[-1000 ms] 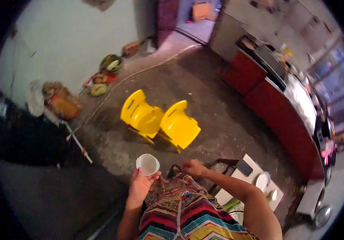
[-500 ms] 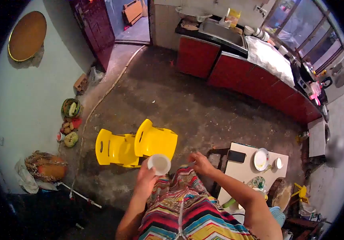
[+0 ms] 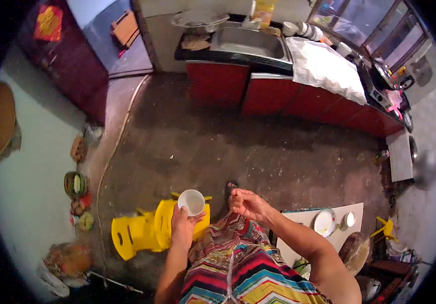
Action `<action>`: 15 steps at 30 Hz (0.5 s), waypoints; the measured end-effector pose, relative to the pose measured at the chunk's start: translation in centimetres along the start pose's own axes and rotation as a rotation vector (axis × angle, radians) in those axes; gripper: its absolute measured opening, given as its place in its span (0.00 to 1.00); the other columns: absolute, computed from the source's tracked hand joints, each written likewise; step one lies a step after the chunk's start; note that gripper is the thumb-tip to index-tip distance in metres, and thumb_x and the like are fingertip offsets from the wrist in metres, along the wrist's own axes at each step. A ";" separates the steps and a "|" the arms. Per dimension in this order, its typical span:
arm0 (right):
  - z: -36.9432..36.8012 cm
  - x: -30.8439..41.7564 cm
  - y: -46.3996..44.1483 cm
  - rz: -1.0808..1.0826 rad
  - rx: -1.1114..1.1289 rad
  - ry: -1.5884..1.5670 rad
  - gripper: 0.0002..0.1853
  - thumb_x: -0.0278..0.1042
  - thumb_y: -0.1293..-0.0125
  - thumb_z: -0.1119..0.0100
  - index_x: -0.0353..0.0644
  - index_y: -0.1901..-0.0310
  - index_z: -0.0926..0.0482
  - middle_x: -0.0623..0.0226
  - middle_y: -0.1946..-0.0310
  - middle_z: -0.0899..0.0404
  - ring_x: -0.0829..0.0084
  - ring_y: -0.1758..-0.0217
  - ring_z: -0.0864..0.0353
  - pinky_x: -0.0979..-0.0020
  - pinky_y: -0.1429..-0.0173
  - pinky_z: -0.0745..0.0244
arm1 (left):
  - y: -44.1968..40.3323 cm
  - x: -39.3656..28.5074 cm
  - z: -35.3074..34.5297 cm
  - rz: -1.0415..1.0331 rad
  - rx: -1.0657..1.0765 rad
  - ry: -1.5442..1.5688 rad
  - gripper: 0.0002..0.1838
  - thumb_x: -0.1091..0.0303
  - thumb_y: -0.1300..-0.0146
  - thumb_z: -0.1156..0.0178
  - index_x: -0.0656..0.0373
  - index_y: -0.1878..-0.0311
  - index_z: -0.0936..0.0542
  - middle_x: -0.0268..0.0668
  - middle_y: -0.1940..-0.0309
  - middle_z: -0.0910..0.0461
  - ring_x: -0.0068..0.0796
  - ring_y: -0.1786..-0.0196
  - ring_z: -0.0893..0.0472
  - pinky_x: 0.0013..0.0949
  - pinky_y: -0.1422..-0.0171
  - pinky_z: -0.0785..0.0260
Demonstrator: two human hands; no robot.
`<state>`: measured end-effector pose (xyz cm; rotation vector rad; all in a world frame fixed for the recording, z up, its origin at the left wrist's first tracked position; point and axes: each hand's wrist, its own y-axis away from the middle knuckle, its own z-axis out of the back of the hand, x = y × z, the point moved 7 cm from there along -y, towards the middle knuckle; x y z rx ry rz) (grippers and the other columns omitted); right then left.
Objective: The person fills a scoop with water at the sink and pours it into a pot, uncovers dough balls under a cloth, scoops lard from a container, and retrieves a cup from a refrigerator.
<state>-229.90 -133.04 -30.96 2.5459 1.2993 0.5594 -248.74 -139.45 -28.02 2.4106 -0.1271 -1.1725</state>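
Observation:
A white bowl point(image 3: 192, 202) is in my left hand point(image 3: 181, 225), tilted so that I look into it; no contents show inside. My fingers wrap round its lower side, in front of the yellow chairs point(image 3: 161, 224). To the right of the bowl and apart from it, my right hand point(image 3: 250, 204) is closed, with its fingers curled together. What it holds, if anything, is hidden. Below both hands is the striped, patterned clothing I wear. A dark shoe point(image 3: 232, 186) shows just beyond my right hand.
Ahead runs a red-fronted counter point(image 3: 268, 96) with a metal sink point(image 3: 251, 43), a white cloth point(image 3: 327, 68) and stacked bowls. At right, a low table point(image 3: 354, 210) carries a plate point(image 3: 324, 223) and a small cup point(image 3: 349, 219). Vegetables and a basket point(image 3: 76, 185) line the left wall.
I have moved forward: the counter and sink are nearer, and the chairs and low table sit lower in view. The bowl stays in my left hand; my right hand has come closer to it.

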 end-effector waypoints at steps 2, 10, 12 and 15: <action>0.1 4.6 -1.2 0.039 0.056 -0.077 0.10 0.33 0.37 0.46 0.36 0.58 0.28 0.70 0.75 0.29 0.79 0.71 0.29 0.75 0.62 0.30 | -3.6 -0.5 -3.4 0.009 -0.021 0.054 0.26 0.51 0.35 0.50 0.57 0.40 0.36 0.44 0.52 0.26 0.43 0.56 0.22 0.38 0.55 0.29; -0.7 14.2 -5.0 0.156 -0.083 0.901 0.10 0.37 0.35 0.47 0.39 0.62 0.25 0.73 0.74 0.28 0.85 0.74 0.31 0.78 0.70 0.33 | -17.7 -1.1 -16.4 -0.031 -0.043 0.093 0.24 0.55 0.36 0.46 0.57 0.42 0.37 0.43 0.54 0.27 0.39 0.60 0.22 0.36 0.57 0.30; -4.5 15.6 -5.7 0.508 0.025 1.157 0.20 0.29 0.40 0.48 0.42 0.45 0.34 0.68 0.63 0.27 0.79 0.62 0.28 0.78 0.58 0.30 | -19.5 -1.7 -17.7 -0.086 -0.031 0.042 0.24 0.56 0.35 0.47 0.57 0.41 0.38 0.43 0.54 0.27 0.36 0.61 0.21 0.34 0.58 0.31; -7.0 17.7 -5.2 0.254 -0.087 1.187 0.27 0.31 0.41 0.45 0.45 0.39 0.38 0.64 0.56 0.27 0.77 0.54 0.29 0.77 0.51 0.32 | -21.7 -2.3 -18.9 -0.181 -0.077 -0.150 0.25 0.58 0.35 0.47 0.57 0.39 0.40 0.42 0.54 0.27 0.33 0.62 0.22 0.31 0.58 0.31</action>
